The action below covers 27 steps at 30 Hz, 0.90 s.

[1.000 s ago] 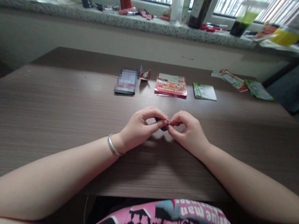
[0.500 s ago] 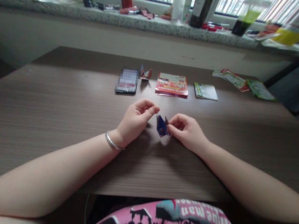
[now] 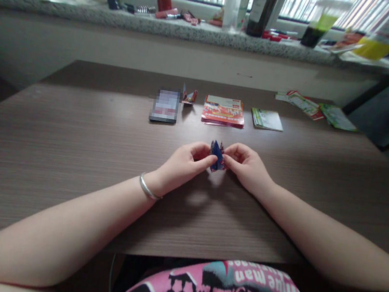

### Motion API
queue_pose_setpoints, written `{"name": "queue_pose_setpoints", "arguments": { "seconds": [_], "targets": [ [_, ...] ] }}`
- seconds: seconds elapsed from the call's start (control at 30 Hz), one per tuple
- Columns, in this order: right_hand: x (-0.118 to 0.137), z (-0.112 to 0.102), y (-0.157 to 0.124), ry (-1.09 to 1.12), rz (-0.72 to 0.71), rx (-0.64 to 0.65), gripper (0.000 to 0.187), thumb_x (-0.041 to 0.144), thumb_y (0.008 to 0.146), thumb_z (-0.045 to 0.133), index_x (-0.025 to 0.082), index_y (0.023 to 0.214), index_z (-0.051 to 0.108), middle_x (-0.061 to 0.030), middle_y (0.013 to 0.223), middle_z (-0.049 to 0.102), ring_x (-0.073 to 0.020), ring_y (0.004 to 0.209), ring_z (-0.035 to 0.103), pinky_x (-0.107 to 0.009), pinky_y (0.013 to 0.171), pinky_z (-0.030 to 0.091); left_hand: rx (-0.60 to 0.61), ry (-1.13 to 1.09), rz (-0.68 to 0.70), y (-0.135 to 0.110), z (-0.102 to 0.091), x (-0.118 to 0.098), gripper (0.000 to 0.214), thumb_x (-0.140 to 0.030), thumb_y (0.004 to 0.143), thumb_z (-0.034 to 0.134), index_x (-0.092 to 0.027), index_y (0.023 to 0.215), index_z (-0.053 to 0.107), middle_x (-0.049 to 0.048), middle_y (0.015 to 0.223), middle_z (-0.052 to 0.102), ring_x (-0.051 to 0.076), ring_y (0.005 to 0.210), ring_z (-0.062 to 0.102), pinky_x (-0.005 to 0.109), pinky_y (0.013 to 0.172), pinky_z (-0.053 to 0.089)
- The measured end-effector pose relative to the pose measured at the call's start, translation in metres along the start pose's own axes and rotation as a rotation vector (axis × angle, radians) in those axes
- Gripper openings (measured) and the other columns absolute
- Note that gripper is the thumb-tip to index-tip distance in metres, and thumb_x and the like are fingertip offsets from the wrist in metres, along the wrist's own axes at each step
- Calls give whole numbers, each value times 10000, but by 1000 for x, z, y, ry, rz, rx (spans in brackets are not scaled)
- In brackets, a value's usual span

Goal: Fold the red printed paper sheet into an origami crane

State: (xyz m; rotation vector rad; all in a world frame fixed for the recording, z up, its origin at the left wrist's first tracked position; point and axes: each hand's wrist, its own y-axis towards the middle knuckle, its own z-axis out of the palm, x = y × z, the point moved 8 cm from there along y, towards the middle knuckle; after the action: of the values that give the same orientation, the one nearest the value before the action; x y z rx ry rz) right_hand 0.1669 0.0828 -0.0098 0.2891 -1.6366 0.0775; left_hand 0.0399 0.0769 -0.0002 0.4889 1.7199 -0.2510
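Observation:
Between my two hands is a small folded paper piece [image 3: 217, 158], dark blue with red and white patterned parts, held above the brown table [image 3: 80, 148]. My left hand [image 3: 192, 158] pinches its left side between thumb and fingers; a silver bangle circles that wrist. My right hand [image 3: 246, 163] grips the right side with thumb and forefinger. Farther back stands a folded paper crane [image 3: 189, 97], red and multicoloured, beside a phone [image 3: 165, 106] whose screen is blurred out.
Behind my hands lie a stack of red printed leaflets [image 3: 223, 112] and a smaller whitish-green paper stack [image 3: 267, 120]. More printed papers [image 3: 305, 105] are spread at the back right. Bottles, cups and small items line the stone windowsill [image 3: 197, 31].
My left hand has come down and right onto the folded paper, taking hold of its left side. The paper has turned and risen slightly, still in my right hand.

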Motion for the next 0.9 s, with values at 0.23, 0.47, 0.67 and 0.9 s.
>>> {"name": "queue_pose_setpoints", "arguments": {
  "seconds": [0.23,0.47,0.67,0.9],
  "targets": [
    [3,2,-2,23,-17,-10,326,475,686,733,199,766,580,24,677,612,-108,599,575,-258,591,493,-38,-108,-10,1,0,3,190,-276,770,687,-127,873,632,33,827,689,123,750,635,246,734,512],
    [-1,-2,-4,-124,-12,-12,255,414,737,690,178,751,593,2,695,633,-118,620,564,-252,585,439,-53,-233,-38,2,-3,5,250,-296,721,748,-132,868,632,17,798,682,108,705,627,237,687,512],
    [2,-4,-5,-199,-53,-38,261,436,771,665,182,766,608,-22,728,654,-143,648,585,-278,615,459,-31,-247,-55,3,-2,8,245,-287,698,775,-121,826,650,15,762,683,102,695,630,229,694,501],
    [0,-5,-5,-222,-57,-39,271,449,773,669,188,751,601,-22,731,650,-148,667,582,-284,635,460,-30,-200,-115,3,-2,13,295,-335,689,778,-111,844,667,32,786,692,122,710,630,249,709,492]
  ]
}}
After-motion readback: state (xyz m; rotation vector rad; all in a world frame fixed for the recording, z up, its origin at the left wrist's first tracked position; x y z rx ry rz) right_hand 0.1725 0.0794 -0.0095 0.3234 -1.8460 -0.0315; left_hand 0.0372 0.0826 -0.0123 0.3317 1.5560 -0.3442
